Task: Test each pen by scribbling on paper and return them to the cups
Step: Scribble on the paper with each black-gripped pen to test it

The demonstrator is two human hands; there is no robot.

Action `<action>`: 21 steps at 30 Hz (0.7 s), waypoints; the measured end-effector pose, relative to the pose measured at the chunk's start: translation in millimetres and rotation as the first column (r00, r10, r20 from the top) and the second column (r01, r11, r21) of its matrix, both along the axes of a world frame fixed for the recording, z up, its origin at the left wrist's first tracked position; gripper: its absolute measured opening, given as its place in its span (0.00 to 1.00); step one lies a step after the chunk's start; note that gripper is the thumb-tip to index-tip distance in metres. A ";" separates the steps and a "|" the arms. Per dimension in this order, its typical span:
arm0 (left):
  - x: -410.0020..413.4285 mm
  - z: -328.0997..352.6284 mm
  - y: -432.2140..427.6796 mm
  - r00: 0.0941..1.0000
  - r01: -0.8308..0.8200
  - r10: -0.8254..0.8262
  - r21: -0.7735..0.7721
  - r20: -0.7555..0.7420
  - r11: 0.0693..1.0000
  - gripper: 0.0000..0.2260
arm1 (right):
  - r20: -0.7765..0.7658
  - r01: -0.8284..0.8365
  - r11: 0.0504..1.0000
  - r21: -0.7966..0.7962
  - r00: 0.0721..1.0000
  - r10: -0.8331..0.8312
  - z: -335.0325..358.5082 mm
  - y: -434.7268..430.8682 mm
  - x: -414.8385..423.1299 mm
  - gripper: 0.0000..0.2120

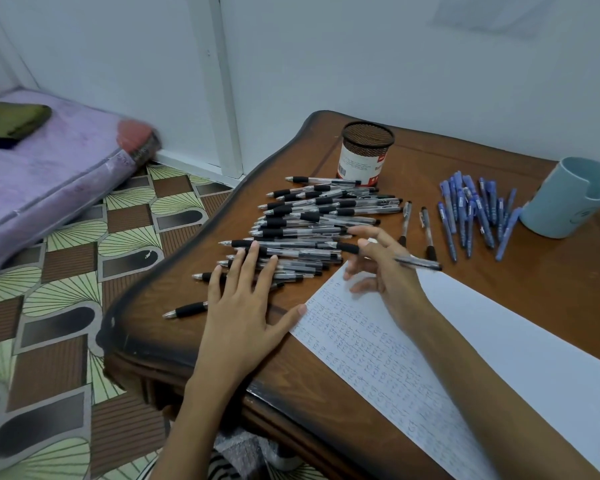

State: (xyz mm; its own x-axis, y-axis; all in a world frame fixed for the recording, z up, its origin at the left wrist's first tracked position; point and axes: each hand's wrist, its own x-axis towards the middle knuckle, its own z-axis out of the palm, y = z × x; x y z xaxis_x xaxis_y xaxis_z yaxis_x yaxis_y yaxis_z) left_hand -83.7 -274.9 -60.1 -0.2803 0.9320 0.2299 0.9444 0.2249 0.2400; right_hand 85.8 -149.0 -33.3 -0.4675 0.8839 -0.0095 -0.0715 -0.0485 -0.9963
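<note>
A heap of black clear-barrel pens (pixel 312 216) lies on the wooden table (pixel 413 168). My left hand (pixel 243 306) rests flat, fingers spread, on the near end of that heap. My right hand (pixel 381 268) holds one black pen (pixel 416 262) above the top edge of the white paper (pixel 499 341), which carries rows of small scribbles on its left part. A black mesh cup (pixel 364 152) stands empty behind the heap. A light blue cup (pixel 568 199) stands at the right, with a pile of blue pens (pixel 475 213) beside it.
Two black pens (pixel 417 226) lie apart between the black heap and the blue pile. The table's curved edge runs along the left, above patterned flooring. A purple mattress (pixel 49 168) lies on the floor at far left. A white wall stands behind the table.
</note>
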 end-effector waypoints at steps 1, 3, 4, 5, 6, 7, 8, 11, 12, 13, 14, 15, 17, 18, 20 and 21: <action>0.0 0.2 -0.3 1.000 0.001 -0.001 -0.001 -0.002 1.000 0.42 | 0.022 -0.066 0.998 0.023 0.998 0.066 -2.4 0.4 0.3 0.08; 0.2 0.1 -0.5 1.000 0.004 -0.004 0.001 0.001 1.000 0.41 | 0.045 -0.123 0.991 0.045 0.992 0.121 -2.6 -1.6 -0.8 0.07; 0.1 0.2 -0.2 1.000 0.004 -0.004 0.001 0.002 1.000 0.41 | 0.049 -0.105 0.992 0.063 0.994 0.102 -3.1 -3.1 -2.2 0.03; -0.1 -0.2 0.1 1.000 0.003 -0.003 -0.001 0.000 1.000 0.41 | 0.067 -0.041 0.993 0.115 0.997 0.033 -5.5 -3.0 -3.8 0.06; -0.2 0.2 0.4 1.000 0.004 -0.004 0.000 -0.003 1.000 0.41 | 0.116 0.034 0.981 0.193 0.992 -0.057 -8.1 -3.0 -5.1 0.13; -0.4 -0.1 0.5 1.000 0.006 -0.006 0.000 -0.006 1.000 0.41 | 0.164 0.085 0.960 0.266 0.978 -0.132 -10.2 -3.2 -6.1 0.18; -0.6 0.1 0.7 1.000 0.008 -0.008 -0.002 -0.010 1.000 0.41 | 0.184 0.125 0.948 0.291 0.966 -0.184 -10.3 -3.4 -7.0 0.20; -1.2 -0.2 0.3 1.000 0.007 -0.008 -0.008 -0.019 1.000 0.40 | 0.150 0.094 0.966 0.240 0.980 -0.132 -6.9 -3.9 -6.9 0.17; -1.0 -0.3 0.3 1.000 0.008 -0.008 -0.012 -0.018 1.000 0.39 | 0.146 0.070 0.972 0.224 0.984 -0.105 -5.7 -3.5 -6.2 0.15; -1.1 -0.3 0.3 1.000 0.009 -0.009 -0.016 -0.015 1.000 0.39 | 0.145 0.055 0.974 0.219 0.986 -0.089 -5.7 -2.6 -5.9 0.14; -1.3 -0.4 0.6 1.000 0.010 -0.010 -0.021 -0.014 1.000 0.39 | 0.150 0.050 0.972 0.228 0.985 -0.086 -6.3 -2.4 -6.4 0.14; -1.4 -0.6 0.6 1.000 0.009 -0.010 -0.027 -0.014 1.000 0.38 | 0.170 0.055 0.966 0.254 0.980 -0.101 -7.2 -2.6 -7.3 0.15; -1.3 0.0 0.6 1.000 0.007 -0.008 -0.027 -0.021 1.000 0.38 | 0.220 0.078 0.949 0.306 0.964 -0.150 -10.5 -2.5 -9.0 0.18; -1.3 0.2 0.7 1.000 0.008 -0.009 -0.024 -0.020 1.000 0.38 | 0.239 0.083 0.943 0.323 0.956 -0.167 -11.4 -2.3 -9.8 0.19; -1.3 -0.5 0.9 1.000 0.009 -0.009 -0.011 -0.013 1.000 0.39 | 0.267 0.078 0.933 0.351 0.947 -0.180 -11.9 -2.5 -11.2 0.20; -1.3 -0.8 1.1 1.000 0.009 -0.009 -0.004 -0.012 1.000 0.39 | 0.272 0.074 0.933 0.353 0.945 -0.179 -11.8 -2.8 -11.7 0.20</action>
State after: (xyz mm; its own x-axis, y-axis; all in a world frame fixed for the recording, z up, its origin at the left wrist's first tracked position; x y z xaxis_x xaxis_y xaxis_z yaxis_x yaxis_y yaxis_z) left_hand -85.0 -273.7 -60.9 -0.2693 0.9353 0.2297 0.9491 0.2173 0.2282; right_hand 74.1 -151.9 -45.1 -0.3732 0.9108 0.1764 0.2448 0.2801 -0.9282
